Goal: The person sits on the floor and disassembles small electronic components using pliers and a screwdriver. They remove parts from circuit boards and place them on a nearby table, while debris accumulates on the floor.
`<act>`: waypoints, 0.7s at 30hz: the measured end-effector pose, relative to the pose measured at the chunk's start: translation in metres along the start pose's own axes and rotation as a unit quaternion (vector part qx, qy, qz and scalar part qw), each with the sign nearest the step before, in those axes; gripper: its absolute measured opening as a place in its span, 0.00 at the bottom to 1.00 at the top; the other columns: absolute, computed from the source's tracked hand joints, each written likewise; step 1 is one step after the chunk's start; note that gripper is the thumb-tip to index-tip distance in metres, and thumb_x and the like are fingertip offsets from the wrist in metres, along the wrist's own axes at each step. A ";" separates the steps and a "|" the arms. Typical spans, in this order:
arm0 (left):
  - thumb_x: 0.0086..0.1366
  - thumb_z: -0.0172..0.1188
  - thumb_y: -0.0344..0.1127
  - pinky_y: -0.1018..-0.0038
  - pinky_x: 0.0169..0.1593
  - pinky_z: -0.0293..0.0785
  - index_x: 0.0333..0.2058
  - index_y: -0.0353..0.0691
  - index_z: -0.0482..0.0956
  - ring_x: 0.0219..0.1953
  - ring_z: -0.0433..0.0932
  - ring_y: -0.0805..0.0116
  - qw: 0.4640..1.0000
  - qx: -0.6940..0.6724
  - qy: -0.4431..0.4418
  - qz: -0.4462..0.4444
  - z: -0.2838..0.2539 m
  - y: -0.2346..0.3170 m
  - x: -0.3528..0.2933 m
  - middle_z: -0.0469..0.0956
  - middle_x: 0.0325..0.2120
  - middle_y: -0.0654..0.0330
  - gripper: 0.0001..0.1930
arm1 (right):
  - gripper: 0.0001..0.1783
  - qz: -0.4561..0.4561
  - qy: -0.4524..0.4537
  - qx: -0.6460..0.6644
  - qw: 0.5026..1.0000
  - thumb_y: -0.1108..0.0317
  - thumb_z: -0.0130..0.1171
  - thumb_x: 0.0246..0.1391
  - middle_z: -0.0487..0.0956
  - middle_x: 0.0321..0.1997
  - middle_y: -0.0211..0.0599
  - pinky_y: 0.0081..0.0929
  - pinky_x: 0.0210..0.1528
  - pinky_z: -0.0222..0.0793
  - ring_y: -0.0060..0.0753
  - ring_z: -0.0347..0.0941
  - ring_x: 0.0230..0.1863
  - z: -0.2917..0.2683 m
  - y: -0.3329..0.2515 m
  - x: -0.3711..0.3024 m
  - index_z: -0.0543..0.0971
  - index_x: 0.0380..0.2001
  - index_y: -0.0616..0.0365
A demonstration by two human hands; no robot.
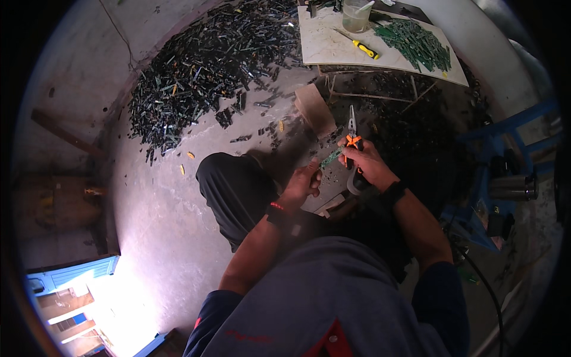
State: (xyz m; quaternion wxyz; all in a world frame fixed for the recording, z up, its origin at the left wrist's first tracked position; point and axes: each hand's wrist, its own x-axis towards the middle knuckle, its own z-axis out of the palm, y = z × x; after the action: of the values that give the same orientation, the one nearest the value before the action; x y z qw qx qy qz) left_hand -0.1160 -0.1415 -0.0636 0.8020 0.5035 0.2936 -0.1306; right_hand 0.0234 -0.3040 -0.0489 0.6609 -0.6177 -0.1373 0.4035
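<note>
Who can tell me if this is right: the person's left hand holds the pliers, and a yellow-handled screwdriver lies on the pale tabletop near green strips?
No: the head view shows the pliers in the right hand, not the left hand. The yellow-handled screwdriver does lie on the pale tabletop near green strips.

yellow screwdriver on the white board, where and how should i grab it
Probably best to take the screwdriver by its thick handle, coming from the near side of the board: it lies with the handle toward the wearer, thin shaft pointing away.
</note>
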 end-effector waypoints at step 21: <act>0.70 0.41 0.52 0.74 0.24 0.63 0.22 0.40 0.68 0.17 0.64 0.72 0.999 0.032 -0.029 0.012 -0.001 0.002 0.000 0.62 0.15 0.65 0.24 | 0.14 0.009 0.064 0.043 0.997 0.65 0.57 0.57 0.74 0.28 0.31 0.17 0.29 0.66 0.21 0.71 0.27 0.006 -0.002 0.004 0.73 0.43 0.62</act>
State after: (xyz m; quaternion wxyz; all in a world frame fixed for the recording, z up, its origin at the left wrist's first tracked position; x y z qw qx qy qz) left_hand -0.1155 -0.1400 -0.0620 0.7952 0.5285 0.2595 -0.1450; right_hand 0.0228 -0.2967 -0.0475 0.6903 -0.6147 -0.0719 0.3748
